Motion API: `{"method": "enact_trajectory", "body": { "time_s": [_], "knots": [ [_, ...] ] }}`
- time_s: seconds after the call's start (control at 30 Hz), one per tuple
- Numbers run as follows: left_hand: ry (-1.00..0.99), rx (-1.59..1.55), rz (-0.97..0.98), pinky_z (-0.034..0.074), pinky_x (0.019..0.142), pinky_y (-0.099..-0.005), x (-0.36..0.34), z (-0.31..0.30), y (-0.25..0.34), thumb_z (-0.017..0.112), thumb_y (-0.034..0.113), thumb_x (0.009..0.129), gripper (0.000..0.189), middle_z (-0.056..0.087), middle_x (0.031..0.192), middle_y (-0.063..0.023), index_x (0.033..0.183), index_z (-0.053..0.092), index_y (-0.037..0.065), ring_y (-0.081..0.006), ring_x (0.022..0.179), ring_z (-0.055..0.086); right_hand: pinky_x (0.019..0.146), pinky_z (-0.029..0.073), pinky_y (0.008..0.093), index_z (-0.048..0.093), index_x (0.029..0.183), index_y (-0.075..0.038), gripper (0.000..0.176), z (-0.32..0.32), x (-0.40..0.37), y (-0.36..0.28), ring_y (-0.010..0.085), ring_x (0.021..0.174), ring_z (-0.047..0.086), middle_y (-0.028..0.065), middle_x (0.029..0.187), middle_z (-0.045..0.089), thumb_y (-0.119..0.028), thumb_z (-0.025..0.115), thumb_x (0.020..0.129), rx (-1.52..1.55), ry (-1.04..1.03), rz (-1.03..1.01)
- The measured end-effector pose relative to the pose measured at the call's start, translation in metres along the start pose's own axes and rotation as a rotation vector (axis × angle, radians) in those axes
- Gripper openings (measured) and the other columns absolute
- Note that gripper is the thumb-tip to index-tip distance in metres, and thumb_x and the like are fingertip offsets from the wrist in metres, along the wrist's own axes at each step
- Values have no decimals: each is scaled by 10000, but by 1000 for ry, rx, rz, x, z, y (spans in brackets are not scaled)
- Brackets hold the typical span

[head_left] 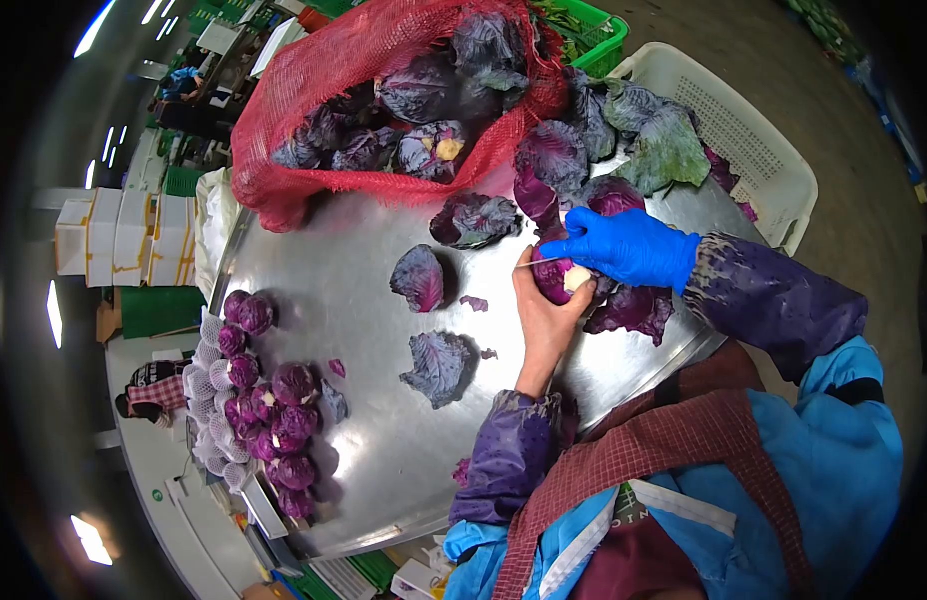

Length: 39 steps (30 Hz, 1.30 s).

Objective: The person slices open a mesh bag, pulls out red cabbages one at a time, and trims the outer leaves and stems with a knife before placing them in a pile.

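My left hand [551, 318], bare, is wrapped round the near side of a purple cabbage [551, 276] with a pale cut stem. Over the same cabbage, my right hand [624, 247] in a blue glove is closed on a knife, whose thin blade [540, 262] points left across the cabbage. Loose dark outer leaves lie around and under both hands, with a large green-purple leaf [666, 150] beyond the glove. Several single leaves [439, 367] rest on the metal table [384, 440] to the left.
A red mesh sack [274, 130] holding untrimmed cabbages lies at the table's far side. Trimmed purple cabbages [292, 425] are piled at the left beside white foam nets [206, 385]. A white basket [774, 150] and a green crate [612, 45] stand beyond. Two people are in the background.
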<state>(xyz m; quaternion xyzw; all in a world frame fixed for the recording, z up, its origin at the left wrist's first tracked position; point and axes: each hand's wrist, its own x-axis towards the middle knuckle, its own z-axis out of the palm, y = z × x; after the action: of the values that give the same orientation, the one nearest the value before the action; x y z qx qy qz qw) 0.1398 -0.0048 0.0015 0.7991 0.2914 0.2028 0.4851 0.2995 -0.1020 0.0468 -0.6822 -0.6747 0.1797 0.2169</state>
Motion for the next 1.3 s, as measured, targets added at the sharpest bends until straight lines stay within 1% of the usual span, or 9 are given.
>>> {"method": "enact_trajectory", "body": {
  "time_s": [0.13,0.47,0.63,0.73,0.83,0.9,0.97,1.07,1.3],
  "knots": [
    [-30,65,90,373,952,-354,-2,-1,3,779,254,605,866,439,1183,-191,1283,330,-41,-271,1096,467,748,480,361,590,1078,-61,248,32,15,27,292,883,602,137,948,606,-196,519,883,252,432,13],
    [8,113,94,336,998,-414,-55,-13,-13,816,259,547,971,287,1198,-173,1310,274,1,-311,1171,349,765,485,338,563,1132,-62,335,16,-2,102,263,878,633,160,974,636,-231,603,846,439,757,482],
    [-50,283,-5,349,971,-421,-39,-23,12,822,313,560,919,303,1161,-181,1264,320,1,-316,1136,360,853,458,333,452,1266,-64,478,45,-13,25,224,1010,588,130,1074,609,-225,614,847,804,509,205],
    [181,349,129,366,933,-423,-21,-17,4,790,320,627,827,351,1149,-225,1193,328,-69,-325,1118,383,863,448,346,459,1267,-66,503,46,-29,-2,237,1018,569,154,1113,571,-248,630,831,785,319,260],
    [117,-29,-184,388,927,-411,-15,-20,7,798,322,614,858,353,1191,-247,1198,322,-89,-354,1089,441,881,436,364,463,1269,-72,467,65,-30,-3,275,1038,541,146,1123,531,-217,592,844,574,412,174],
    [96,6,-156,387,930,-423,-13,-24,8,792,341,620,855,389,1180,-227,1224,334,-54,-362,1095,446,892,430,366,452,1277,-71,456,73,-26,5,289,1043,533,146,1136,520,-211,568,858,497,435,164],
    [-14,405,171,384,930,-392,-10,-29,11,803,343,608,883,424,1157,-214,1266,336,-18,-342,1071,463,903,423,369,440,1285,-70,445,71,-21,8,304,1047,525,147,1150,508,-204,543,873,421,450,153],
    [-66,408,64,383,931,-406,-4,-28,17,805,348,589,883,428,1158,-209,1277,363,13,-346,1085,450,920,410,374,422,1295,-70,432,67,-16,10,308,1062,512,141,1173,495,-205,502,893,506,399,69],
    [76,343,150,375,924,-404,3,-13,8,788,318,598,805,446,1119,-215,1201,390,-36,-344,1054,462,891,428,374,273,1382,-78,840,72,-31,1,330,1023,504,165,1148,477,-169,704,666,220,393,84]
  ]
}}
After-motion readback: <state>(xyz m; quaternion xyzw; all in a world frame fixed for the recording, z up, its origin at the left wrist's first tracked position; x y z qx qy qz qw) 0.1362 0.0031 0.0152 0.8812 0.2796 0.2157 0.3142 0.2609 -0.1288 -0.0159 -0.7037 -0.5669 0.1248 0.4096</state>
